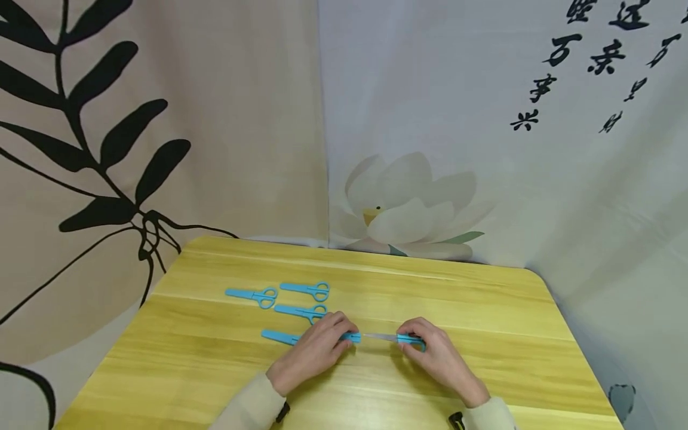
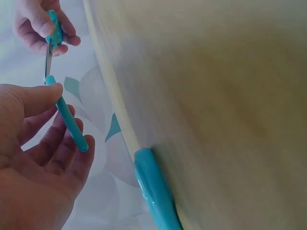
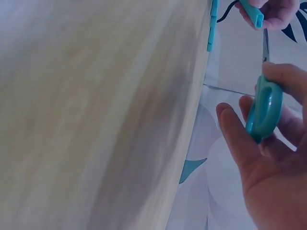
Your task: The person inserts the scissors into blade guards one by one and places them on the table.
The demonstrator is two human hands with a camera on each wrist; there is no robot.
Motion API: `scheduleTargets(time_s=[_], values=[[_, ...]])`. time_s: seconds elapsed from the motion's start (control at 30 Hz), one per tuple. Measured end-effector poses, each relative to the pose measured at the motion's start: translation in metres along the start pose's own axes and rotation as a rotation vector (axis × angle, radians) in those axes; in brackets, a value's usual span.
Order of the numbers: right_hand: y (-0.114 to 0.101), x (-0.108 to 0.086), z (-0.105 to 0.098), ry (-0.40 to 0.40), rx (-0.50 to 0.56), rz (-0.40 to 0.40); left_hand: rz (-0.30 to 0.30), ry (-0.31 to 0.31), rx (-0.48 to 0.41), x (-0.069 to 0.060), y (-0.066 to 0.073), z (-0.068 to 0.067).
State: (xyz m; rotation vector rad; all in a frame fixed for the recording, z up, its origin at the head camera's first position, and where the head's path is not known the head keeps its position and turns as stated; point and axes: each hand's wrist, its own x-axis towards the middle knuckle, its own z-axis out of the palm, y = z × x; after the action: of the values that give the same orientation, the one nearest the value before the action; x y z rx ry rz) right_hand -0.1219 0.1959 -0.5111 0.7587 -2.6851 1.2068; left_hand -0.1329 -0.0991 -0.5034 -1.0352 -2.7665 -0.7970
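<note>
My left hand [image 1: 317, 346] pinches a slim blue blade cover [image 2: 73, 123] between thumb and fingers. Across from it, my right hand [image 1: 438, 355] grips the blue handles of a pair of scissors [image 3: 266, 108]. Their bare metal blades point left, at the open end of the cover, and a small gap separates tip and cover in the head view. Both hands are just above the wooden table. Beside and partly behind the left hand lies another pair of blue scissors [image 1: 279, 337], its handle end hidden by that hand.
Three more blue scissors with covered blades lie beyond the left hand: one at the far left [image 1: 251, 294], one at the back [image 1: 305, 289] and one nearer [image 1: 300, 311]. The yellow wooden table [image 1: 484, 310] ends at a printed curtain [image 1: 258, 119].
</note>
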Motion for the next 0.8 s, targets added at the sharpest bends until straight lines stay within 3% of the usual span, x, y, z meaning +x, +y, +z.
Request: scheduleTargets(time_s=[0.43,0.8], values=[[-0.007,0.005,0.005,0.003,-0.03,-0.032,0.0,0.096,-0.008,-0.005,0.002,0.0],[-0.015,0.008,0.006,0.002,-0.053,-0.059,-0.006,0.098,0.008,-0.004,0.005,-0.005]])
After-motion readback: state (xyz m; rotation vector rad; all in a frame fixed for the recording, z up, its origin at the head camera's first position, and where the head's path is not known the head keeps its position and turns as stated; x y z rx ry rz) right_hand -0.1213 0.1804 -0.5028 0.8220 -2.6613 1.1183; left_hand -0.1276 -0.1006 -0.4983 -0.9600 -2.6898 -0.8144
